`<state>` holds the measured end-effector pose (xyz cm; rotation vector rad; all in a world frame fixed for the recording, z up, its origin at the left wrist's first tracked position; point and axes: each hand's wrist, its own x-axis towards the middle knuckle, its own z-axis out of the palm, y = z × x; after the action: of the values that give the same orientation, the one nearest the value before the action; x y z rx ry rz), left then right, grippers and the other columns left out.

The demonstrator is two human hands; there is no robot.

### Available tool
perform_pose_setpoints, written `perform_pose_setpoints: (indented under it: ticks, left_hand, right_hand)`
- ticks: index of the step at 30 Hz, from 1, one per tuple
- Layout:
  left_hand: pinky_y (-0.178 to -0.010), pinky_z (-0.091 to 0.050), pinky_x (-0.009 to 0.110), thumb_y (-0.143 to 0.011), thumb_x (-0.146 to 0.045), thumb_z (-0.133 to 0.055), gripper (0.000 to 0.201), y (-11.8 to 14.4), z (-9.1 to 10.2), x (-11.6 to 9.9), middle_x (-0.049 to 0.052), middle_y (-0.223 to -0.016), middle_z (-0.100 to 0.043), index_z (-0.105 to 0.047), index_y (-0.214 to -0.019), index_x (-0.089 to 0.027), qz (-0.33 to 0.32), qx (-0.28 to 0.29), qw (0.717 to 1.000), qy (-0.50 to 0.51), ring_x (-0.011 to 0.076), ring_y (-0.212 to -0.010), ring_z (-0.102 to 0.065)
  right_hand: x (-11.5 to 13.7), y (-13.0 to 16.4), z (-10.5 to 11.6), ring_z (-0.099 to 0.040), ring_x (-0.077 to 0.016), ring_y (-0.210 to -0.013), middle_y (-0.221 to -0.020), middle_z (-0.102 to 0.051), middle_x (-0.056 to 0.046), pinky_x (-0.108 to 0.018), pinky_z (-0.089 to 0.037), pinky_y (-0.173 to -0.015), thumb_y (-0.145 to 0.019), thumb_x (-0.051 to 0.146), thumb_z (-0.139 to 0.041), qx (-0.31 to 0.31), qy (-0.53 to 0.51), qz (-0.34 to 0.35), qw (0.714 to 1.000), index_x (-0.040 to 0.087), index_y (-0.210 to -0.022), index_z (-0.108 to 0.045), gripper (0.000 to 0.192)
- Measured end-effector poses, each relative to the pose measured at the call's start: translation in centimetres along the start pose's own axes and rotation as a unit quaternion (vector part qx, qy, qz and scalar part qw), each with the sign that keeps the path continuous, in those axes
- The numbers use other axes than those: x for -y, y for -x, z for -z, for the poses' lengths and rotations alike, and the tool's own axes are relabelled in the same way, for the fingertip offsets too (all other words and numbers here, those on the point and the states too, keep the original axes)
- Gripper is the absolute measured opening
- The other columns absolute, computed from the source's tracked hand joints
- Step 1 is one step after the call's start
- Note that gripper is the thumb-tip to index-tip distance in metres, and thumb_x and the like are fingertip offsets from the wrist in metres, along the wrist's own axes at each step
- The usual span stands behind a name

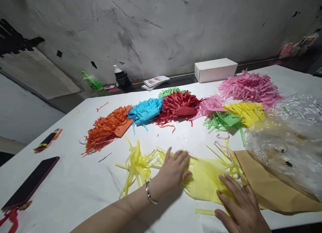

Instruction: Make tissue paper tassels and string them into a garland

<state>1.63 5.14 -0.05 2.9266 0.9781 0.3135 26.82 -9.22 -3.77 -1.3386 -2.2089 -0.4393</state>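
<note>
A sheet of pale yellow tissue paper (206,174) with fringed ends lies flat on the white-covered table (83,189). My left hand (173,169), with a silver bangle on its wrist, rests over the sheet's left fringe, thumb apart and fingers stretched forward. On the sheet's right part lies my right hand (240,201), its fingers spread. A loose yellow strip (205,212) sits by my right thumb. To the left of my left hand, a tangle of cut yellow strips (138,162) fans out across the table.
Fringed paper bunches stand behind: orange (108,129), blue (146,110), dark red (181,105), green (222,120), yellow (248,113) and pink (249,87). Clear plastic (284,149) overlaps brown paper (266,182) at right. A phone (31,182) and a black-and-yellow cutter (47,140) lie left; a white box (215,70) stands behind.
</note>
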Motion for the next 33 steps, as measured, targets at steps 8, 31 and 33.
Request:
perform_pose_setpoints:
  ticks: [8, 31, 33]
  left_hand:
    - [-0.110, -0.034, 0.046, -0.097, -0.046, -0.055, 0.043, 0.6, 1.0, -2.7, 0.010, -0.135, -0.062, -0.054, -0.130, -0.019, -0.201, 0.043, 0.973, 0.102, 0.0282, -0.125, -0.053]
    - [-0.084, -0.055, 0.030, -0.089, -0.006, -0.044, 0.024, 4.5, 2.1, -3.5, 0.008, -0.100, -0.069, -0.049, -0.107, -0.021, -0.068, 0.046, 0.954, 0.290, 0.0194, -0.092, -0.064]
    - [-0.078, -0.054, 0.029, -0.094, -0.011, -0.041, 0.020, 5.1, 2.0, -3.7, 0.007, -0.097, -0.068, -0.053, -0.106, -0.021, 0.017, 0.044, 0.957, 0.286, 0.0190, -0.086, -0.063]
  right_hand:
    - [-0.1, 0.8, -0.8, -0.051, -0.0323, -0.131, -0.141, -0.057, -0.017, -0.058, -0.021, -0.115, -0.094, 0.045, -0.057, 0.025, 0.009, -0.044, 0.999, 0.020, -0.123, -0.062, 0.039]
    - [0.2, -1.3, 0.1, -0.064, -0.0224, -0.108, -0.098, -0.074, -0.006, -0.046, -0.033, -0.115, -0.091, 0.005, -0.053, 0.026, -0.175, 0.008, 0.984, 0.012, -0.118, -0.063, 0.030]
    - [0.2, -2.0, -0.2, -0.065, -0.0207, -0.096, -0.088, -0.071, -0.004, -0.043, -0.037, -0.107, -0.093, 0.006, -0.054, 0.010, -0.196, -0.035, 0.980, 0.014, -0.114, -0.062, 0.024]
